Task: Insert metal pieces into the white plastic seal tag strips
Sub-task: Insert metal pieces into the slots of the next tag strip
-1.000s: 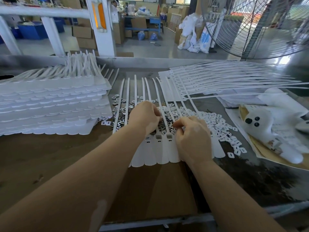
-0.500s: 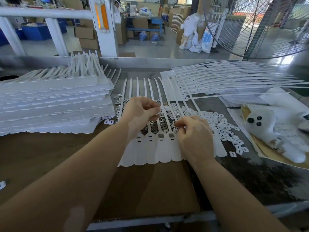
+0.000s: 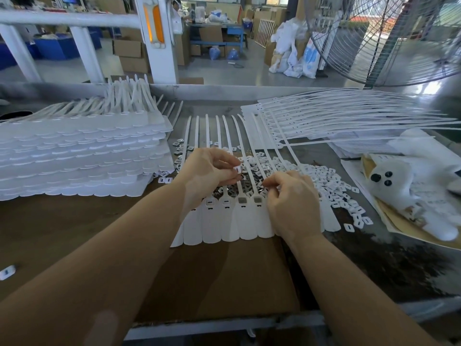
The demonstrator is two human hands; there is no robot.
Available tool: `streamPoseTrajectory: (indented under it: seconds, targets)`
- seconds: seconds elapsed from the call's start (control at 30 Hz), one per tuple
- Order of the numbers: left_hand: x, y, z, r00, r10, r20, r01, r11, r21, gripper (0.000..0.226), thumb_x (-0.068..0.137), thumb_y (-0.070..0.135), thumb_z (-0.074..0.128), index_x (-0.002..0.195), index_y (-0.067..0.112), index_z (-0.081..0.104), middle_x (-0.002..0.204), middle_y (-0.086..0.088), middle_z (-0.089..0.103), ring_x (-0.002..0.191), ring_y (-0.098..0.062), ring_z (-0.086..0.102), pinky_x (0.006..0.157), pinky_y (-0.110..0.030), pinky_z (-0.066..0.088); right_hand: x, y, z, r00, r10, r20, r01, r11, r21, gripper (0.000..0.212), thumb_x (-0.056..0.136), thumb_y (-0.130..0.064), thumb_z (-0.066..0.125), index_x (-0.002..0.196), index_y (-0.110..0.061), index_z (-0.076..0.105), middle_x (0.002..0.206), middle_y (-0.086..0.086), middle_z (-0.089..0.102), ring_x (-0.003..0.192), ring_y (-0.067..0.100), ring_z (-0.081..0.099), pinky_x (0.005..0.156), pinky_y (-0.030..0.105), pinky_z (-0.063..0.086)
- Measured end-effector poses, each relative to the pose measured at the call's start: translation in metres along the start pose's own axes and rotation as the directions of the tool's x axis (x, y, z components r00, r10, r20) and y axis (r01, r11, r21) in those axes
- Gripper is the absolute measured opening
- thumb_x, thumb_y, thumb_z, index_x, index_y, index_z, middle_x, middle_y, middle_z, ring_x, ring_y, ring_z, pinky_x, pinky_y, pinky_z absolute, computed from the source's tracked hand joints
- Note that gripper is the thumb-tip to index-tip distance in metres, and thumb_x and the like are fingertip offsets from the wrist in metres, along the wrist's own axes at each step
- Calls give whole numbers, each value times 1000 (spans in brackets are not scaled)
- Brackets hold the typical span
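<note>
A sheet of joined white seal tag strips (image 3: 224, 223) lies flat in front of me, tails pointing away. Two of its square sockets (image 3: 242, 201) hold grey metal pieces, and two sockets to their left are bare. My left hand (image 3: 207, 171) hovers over the strips and pinches a small white cap piece (image 3: 237, 169) between thumb and fingers. My right hand (image 3: 291, 198) rests on the sheet's right part, its thumb and forefinger pinched together over the loose pieces; what it pinches is hidden. A heap of small metal and white pieces (image 3: 321, 181) lies under and right of the strips.
A tall stack of white tag sheets (image 3: 79, 156) fills the left of the table. Another fanned pile of strips (image 3: 349, 118) lies at the back right. A white glove with black dots (image 3: 409, 186) sits on paper at the right. Brown cardboard (image 3: 219, 275) covers the near table.
My left hand has lifted off the heap with a small white piece between its fingers. My right hand has stayed over the sheet's right side.
</note>
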State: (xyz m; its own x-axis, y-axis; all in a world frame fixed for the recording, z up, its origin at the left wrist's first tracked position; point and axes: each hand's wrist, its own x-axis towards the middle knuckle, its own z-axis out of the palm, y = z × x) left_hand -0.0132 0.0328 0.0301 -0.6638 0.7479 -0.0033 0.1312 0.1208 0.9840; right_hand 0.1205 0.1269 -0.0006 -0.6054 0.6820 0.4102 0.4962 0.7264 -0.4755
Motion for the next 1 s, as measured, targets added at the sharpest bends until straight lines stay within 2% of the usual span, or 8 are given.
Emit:
streamPoseTrajectory:
  seconds: [0.1, 0.23, 0.37, 0.43, 0.57, 0.67, 0.87, 1.0]
  targets:
    - [-1, 0, 0, 999, -1, -42, 2, 1000, 26, 9, 78, -3, 69, 84, 3, 66, 77, -13, 70, 69, -17, 70, 62, -19, 55, 0, 0, 0, 1000, -9, 0, 9, 1000, -1, 19, 90, -14, 49, 98, -18, 67, 99, -3, 61, 98, 17, 46, 87, 28, 33]
    - [-2, 2, -1, 999, 28, -36, -23, 991, 134, 7, 80, 5, 70, 81, 12, 71, 77, -7, 71, 69, -14, 67, 65, -20, 56, 1, 0, 1, 1000, -5, -1, 5, 1000, 0, 20, 90, -14, 49, 98, -18, 67, 99, -2, 61, 98, 17, 46, 87, 29, 33]
    - [-6, 8, -1, 991, 93, 95, -119, 935, 333, 10, 81, 12, 69, 83, 21, 74, 86, 7, 71, 77, -2, 63, 70, -10, 50, 0, 1, 0, 1000, 1, 2, -1, 1000, 4, 20, 90, -14, 49, 97, -18, 66, 99, -2, 61, 99, 18, 46, 87, 31, 34]
    - [-8, 11, 1, 982, 83, 170, -149, 892, 427, 10, 81, 14, 70, 87, 20, 75, 88, 8, 71, 81, -2, 63, 75, -12, 49, 0, 1, 0, 1000, 3, -3, -3, 1000, 10, 19, 89, -13, 49, 97, -18, 66, 99, -2, 61, 99, 18, 46, 86, 30, 33]
    - [-8, 16, 3, 972, 16, 235, -149, 814, 561, 12, 81, 15, 70, 92, 16, 75, 86, 7, 71, 81, -7, 64, 78, -20, 50, 0, 0, 1, 1000, 5, -8, -5, 1000, 14, 19, 89, -13, 50, 96, -18, 67, 99, -2, 61, 99, 18, 46, 87, 30, 33]
    - [-8, 19, 3, 960, -32, 277, -152, 772, 617, 11, 82, 19, 69, 92, 17, 74, 85, 9, 70, 81, -8, 63, 73, -17, 49, 0, 1, 1, 1000, 5, -11, -5, 1000, 17, 18, 89, -14, 51, 96, -18, 67, 99, -2, 61, 99, 18, 46, 88, 30, 33]
    - [-4, 21, 6, 958, -71, 277, -151, 698, 700, 13, 82, 21, 69, 93, 17, 74, 91, 2, 70, 85, -15, 64, 80, -31, 54, 0, 1, 2, 1000, 0, -20, 1, 1000, 18, 19, 89, -13, 51, 96, -18, 67, 99, -2, 62, 99, 18, 47, 87, 30, 35]
    - [-2, 22, 8, 962, -93, 255, -115, 712, 693, 3, 79, 20, 72, 81, 22, 73, 83, 6, 68, 77, -8, 60, 67, -20, 49, 0, 2, 2, 1000, -2, -19, 3, 1000, 18, 19, 89, -14, 50, 96, -18, 67, 99, -2, 62, 99, 17, 47, 88, 30, 35]
